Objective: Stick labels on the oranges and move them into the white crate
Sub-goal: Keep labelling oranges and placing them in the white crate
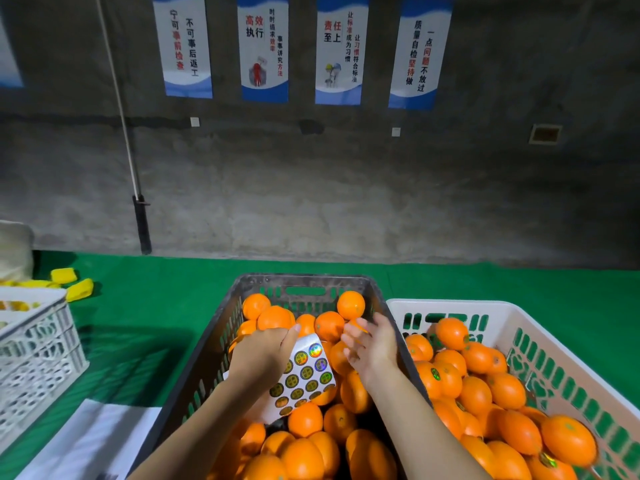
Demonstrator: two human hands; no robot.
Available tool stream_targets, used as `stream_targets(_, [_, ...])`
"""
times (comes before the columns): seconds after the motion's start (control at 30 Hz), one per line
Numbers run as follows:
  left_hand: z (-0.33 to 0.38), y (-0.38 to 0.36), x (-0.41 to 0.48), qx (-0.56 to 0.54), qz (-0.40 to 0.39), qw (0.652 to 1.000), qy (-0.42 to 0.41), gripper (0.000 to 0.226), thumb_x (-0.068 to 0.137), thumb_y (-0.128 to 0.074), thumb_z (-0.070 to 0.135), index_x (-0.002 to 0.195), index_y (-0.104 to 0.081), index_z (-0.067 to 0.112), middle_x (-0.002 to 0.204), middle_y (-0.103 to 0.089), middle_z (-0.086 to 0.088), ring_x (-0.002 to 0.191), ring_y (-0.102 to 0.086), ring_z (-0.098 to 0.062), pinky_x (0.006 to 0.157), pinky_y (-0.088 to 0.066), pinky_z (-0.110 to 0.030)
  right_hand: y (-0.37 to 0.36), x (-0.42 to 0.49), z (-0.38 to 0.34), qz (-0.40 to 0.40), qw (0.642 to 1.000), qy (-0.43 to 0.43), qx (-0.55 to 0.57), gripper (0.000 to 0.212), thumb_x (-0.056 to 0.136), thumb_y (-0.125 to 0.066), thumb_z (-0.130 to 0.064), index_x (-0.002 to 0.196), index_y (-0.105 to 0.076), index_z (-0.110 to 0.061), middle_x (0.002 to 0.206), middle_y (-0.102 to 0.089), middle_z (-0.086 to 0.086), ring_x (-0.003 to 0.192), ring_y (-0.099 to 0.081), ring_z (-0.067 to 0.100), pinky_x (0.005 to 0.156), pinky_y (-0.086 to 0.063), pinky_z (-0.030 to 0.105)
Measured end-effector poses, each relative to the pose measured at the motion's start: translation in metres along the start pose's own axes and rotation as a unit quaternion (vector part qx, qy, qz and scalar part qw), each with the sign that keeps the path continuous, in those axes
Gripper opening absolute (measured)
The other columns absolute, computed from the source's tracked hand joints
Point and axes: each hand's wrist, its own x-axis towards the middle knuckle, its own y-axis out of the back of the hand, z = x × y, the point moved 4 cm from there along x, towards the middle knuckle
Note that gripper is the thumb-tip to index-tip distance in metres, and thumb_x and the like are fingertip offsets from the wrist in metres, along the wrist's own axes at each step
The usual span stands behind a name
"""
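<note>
Oranges (329,325), round and bright-skinned, fill a dark grey slotted plastic crate (304,282) at the centre of the green-covered desk (173,306). No label can be made out on those in this crate. More oranges of the same kind (478,358) lie heaped in the white slotted plastic crate (450,306), which touches the dark crate's right wall; several of these carry a small round shiny label (435,374).

The left grip (263,355), a bare hand, is closed on a white backing sheet of round holographic stickers (308,372) and holds it tilted above the fruit in the dark crate. The right grip (372,344), also a bare hand, hangs just beside the sheet over the same crate. Its fingers are spread and relaxed, blurred at the tips, with nothing held.

A second white lattice crate (41,344) stands well apart at the left edge, with yellow packets (71,282) behind it and a white paper sheet (93,441) in front. Four blue-and-white printed posters (263,46) hang on the grey concrete wall.
</note>
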Motion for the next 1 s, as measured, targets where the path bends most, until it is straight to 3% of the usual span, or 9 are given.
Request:
stream_targets(0.1, [-0.001, 0.002, -0.001, 0.009, 0.021, 1.000, 0.006, 0.050, 0.105, -0.028, 0.047, 0.062, -0.033, 0.023, 0.059, -0.042, 0.001, 0.057, -0.042, -0.018, 0.054, -0.034, -0.032, -0.023, -0.013, 0.006, -0.090, 0.932, 0.079, -0.342, 0.025, 0.098, -0.054, -0.043, 0.102, -0.066, -0.021, 0.102, -0.072, 0.002, 0.095, -0.064, 0.017, 0.083, -0.047, 0.035])
stream_targets(0.17, [-0.004, 0.002, -0.001, 0.013, 0.022, 1.000, 0.012, 0.048, 0.105, -0.028, 0.046, 0.064, -0.037, 0.022, 0.063, -0.045, -0.001, 0.059, -0.044, -0.019, 0.055, -0.036, -0.032, -0.034, -0.020, 0.023, -0.190, 0.882, 0.066, -0.427, 0.025, 0.093, -0.064, -0.036, 0.108, -0.068, -0.015, 0.100, -0.074, 0.001, 0.090, -0.068, 0.019, 0.075, -0.051, 0.028])
stream_targets(0.37, [-0.009, -0.001, 0.005, -0.152, 0.012, 0.988, 0.031, 0.035, 0.101, -0.043, 0.048, 0.076, -0.053, 0.026, 0.069, -0.056, 0.001, 0.066, -0.053, -0.017, 0.058, -0.037, -0.035, -0.021, -0.011, 0.008, -0.068, 0.931, 0.109, -0.343, 0.009, 0.091, -0.061, -0.008, 0.085, -0.064, -0.001, 0.089, -0.071, 0.023, 0.073, -0.065, 0.026, 0.064, -0.050, 0.036])
stream_targets(0.47, [-0.010, -0.003, 0.007, -0.195, -0.010, 0.980, 0.028, 0.013, 0.095, -0.058, 0.044, 0.102, -0.065, 0.035, 0.093, -0.069, 0.011, 0.086, -0.063, -0.010, 0.072, -0.051, -0.032, -0.013, -0.010, 0.002, 0.000, 0.944, 0.115, -0.308, 0.011, 0.089, -0.057, -0.005, 0.081, -0.062, -0.010, 0.068, -0.069, 0.004, 0.060, -0.063, 0.016, 0.053, -0.047, 0.023])
stream_targets(0.57, [-0.009, -0.006, 0.008, -0.314, -0.048, 0.948, 0.021, 0.010, 0.094, -0.064, 0.020, 0.101, -0.068, 0.025, 0.096, -0.072, 0.004, 0.087, -0.068, -0.014, 0.078, -0.057, -0.043, -0.015, -0.009, 0.006, 0.005, 0.922, 0.138, -0.362, 0.009, 0.092, -0.054, -0.009, 0.091, -0.062, -0.010, 0.079, -0.070, 0.000, 0.078, -0.066, 0.019, 0.070, -0.055, 0.032])
stream_targets(0.63, [-0.010, -0.004, 0.009, -0.315, -0.038, 0.948, 0.021, 0.014, 0.095, -0.060, 0.015, 0.100, -0.069, 0.024, 0.094, -0.073, 0.001, 0.084, -0.069, -0.014, 0.075, -0.058, -0.044, -0.016, -0.011, 0.005, 0.025, 0.860, 0.209, -0.465, 0.021, 0.096, -0.054, -0.017, 0.116, -0.060, -0.018, 0.103, -0.068, -0.003, 0.100, -0.064, 0.023, 0.094, -0.050, 0.046])
stream_targets(0.77, [-0.013, -0.003, 0.009, -0.227, -0.017, 0.973, 0.036, 0.019, 0.098, -0.051, 0.019, 0.104, -0.066, 0.027, 0.089, -0.071, 0.003, 0.076, -0.067, -0.015, 0.066, -0.056, -0.042, -0.026, -0.028, 0.001, 0.049, 0.636, 0.431, -0.638, 0.047, 0.099, -0.055, -0.031, 0.145, -0.045, -0.025, 0.140, -0.050, -0.004, 0.133, -0.046, 0.020, 0.109, -0.038, 0.042])
stream_targets(0.87, [-0.016, 0.001, 0.009, -0.172, 0.001, 0.984, 0.047, 0.021, 0.098, -0.048, 0.021, 0.109, -0.064, 0.029, 0.093, -0.071, 0.002, 0.082, -0.066, -0.019, 0.068, -0.056, -0.039, -0.031, -0.034, 0.000, 0.068, 0.575, 0.503, -0.641, 0.055, 0.091, -0.070, -0.027, 0.144, -0.052, -0.024, 0.145, -0.052, 0.005, 0.135, -0.049, 0.027, 0.105, -0.045, 0.047])
stream_targets(1.0, [-0.012, -0.001, 0.010, -0.108, 0.011, 0.994, 0.010, 0.026, 0.099, -0.045, 0.025, 0.116, -0.064, 0.029, 0.105, -0.069, 0.002, 0.098, -0.060, -0.019, 0.079, -0.052, -0.034, -0.032, -0.029, 0.007, 0.012, 0.539, 0.525, -0.658, 0.034, 0.095, -0.065, -0.028, 0.129, -0.065, -0.028, 0.139, -0.059, -0.001, 0.136, -0.048, 0.025, 0.108, -0.038, 0.047])
